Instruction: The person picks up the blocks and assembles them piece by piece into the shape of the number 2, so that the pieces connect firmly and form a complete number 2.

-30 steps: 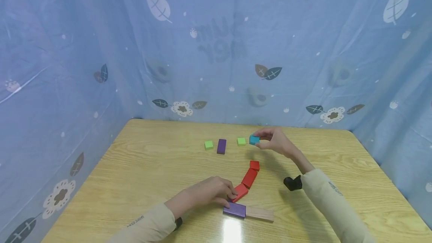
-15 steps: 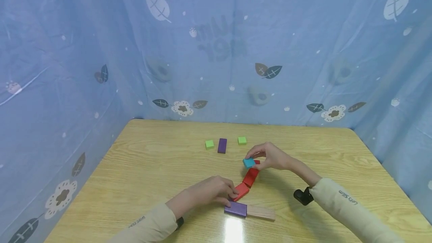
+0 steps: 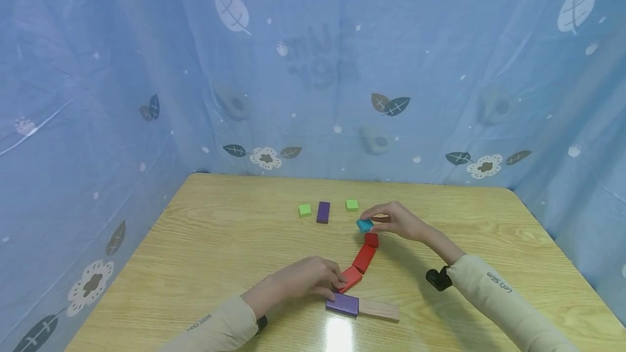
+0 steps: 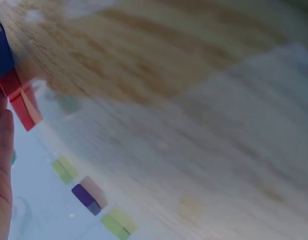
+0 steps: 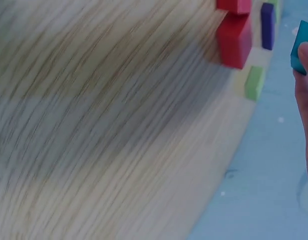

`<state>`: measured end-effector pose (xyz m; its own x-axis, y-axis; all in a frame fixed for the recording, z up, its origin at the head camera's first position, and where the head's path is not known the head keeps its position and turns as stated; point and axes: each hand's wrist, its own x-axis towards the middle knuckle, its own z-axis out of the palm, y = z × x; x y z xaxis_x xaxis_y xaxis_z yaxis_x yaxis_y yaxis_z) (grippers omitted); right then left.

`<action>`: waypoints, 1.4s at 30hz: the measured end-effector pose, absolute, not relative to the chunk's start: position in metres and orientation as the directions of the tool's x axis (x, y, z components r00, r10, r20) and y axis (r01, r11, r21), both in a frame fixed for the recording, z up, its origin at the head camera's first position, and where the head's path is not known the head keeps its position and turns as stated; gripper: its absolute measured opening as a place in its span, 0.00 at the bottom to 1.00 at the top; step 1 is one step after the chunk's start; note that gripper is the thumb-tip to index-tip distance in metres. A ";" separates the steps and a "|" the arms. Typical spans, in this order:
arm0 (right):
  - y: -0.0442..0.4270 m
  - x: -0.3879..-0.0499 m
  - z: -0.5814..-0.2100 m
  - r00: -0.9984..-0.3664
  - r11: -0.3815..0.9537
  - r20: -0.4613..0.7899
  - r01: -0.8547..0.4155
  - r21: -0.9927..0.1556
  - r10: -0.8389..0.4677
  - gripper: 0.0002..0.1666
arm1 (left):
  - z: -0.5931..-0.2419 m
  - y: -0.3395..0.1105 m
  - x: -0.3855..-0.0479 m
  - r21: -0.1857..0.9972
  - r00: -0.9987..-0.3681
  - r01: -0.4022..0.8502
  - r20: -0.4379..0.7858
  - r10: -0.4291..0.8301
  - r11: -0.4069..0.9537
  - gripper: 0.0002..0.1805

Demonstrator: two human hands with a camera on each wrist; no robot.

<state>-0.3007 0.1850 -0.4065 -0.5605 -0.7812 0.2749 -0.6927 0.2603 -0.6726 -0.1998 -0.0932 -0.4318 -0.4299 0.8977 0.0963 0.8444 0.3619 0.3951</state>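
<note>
In the head view my right hand pinches a small blue block between thumb and fingers. It is held just beyond the far end of a curved row of red blocks. The right wrist view shows the blue block at its right edge, above the table. My left hand stays low at the near end of that row. Its fingers touch the nearest red block, and its thumb rests at the left end of a purple block. A plain wooden block adjoins the purple one on the right.
Two light green blocks and another purple block lie farther back on the wooden table. A blue patterned curtain stands behind the table and along both sides.
My right hand has brought the blue block from beside the right green block toward me to the red row, then slightly back and up. My left hand has stayed in place.
</note>
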 end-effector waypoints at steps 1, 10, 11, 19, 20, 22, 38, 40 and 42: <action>0.186 -0.302 -0.408 -0.557 0.259 0.284 -0.701 -0.664 -0.781 0.16 | -0.432 -0.093 -0.200 0.393 -0.430 0.845 0.097 0.898 0.362 0.14; 0.193 -0.311 -0.425 -0.593 0.349 0.296 -0.733 -0.584 -0.749 0.17 | -0.431 -0.093 -0.199 0.378 -0.431 0.851 0.103 0.897 0.366 0.14; 0.194 -0.312 -0.428 -0.598 0.358 0.295 -0.732 -0.580 -0.745 0.17 | -0.431 -0.093 -0.199 0.377 -0.431 0.851 0.104 0.896 0.366 0.14; 0.193 -0.316 -0.438 -0.615 0.371 0.274 -0.712 -0.596 -0.739 0.16 | -0.433 -0.092 -0.199 0.370 -0.438 0.850 0.101 0.893 0.375 0.14; 0.193 -0.316 -0.439 -0.613 0.371 0.276 -0.714 -0.594 -0.740 0.15 | -0.433 -0.092 -0.199 0.368 -0.438 0.851 0.100 0.893 0.376 0.14; 0.193 -0.316 -0.440 -0.605 0.369 0.283 -0.726 -0.581 -0.744 0.15 | -0.433 -0.093 -0.199 0.368 -0.440 0.850 0.099 0.893 0.378 0.14; 0.188 -0.316 -0.441 -0.624 0.396 0.217 -0.689 -0.607 -0.751 0.16 | -0.435 -0.093 -0.200 0.372 -0.444 0.846 0.092 0.891 0.382 0.13; 0.188 -0.316 -0.440 -0.619 0.396 0.218 -0.694 -0.601 -0.755 0.17 | -0.435 -0.093 -0.200 0.378 -0.445 0.843 0.087 0.891 0.384 0.14; 0.189 -0.316 -0.439 -0.618 0.397 0.218 -0.696 -0.598 -0.756 0.18 | -0.435 -0.093 -0.200 0.379 -0.445 0.841 0.083 0.891 0.385 0.14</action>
<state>-0.3158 0.1891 -0.4387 -0.6175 -0.7558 0.2179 -0.6965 0.3966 -0.5980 -0.2003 -0.0931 -0.4349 -0.4455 0.8914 0.0831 0.8413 0.3851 0.3793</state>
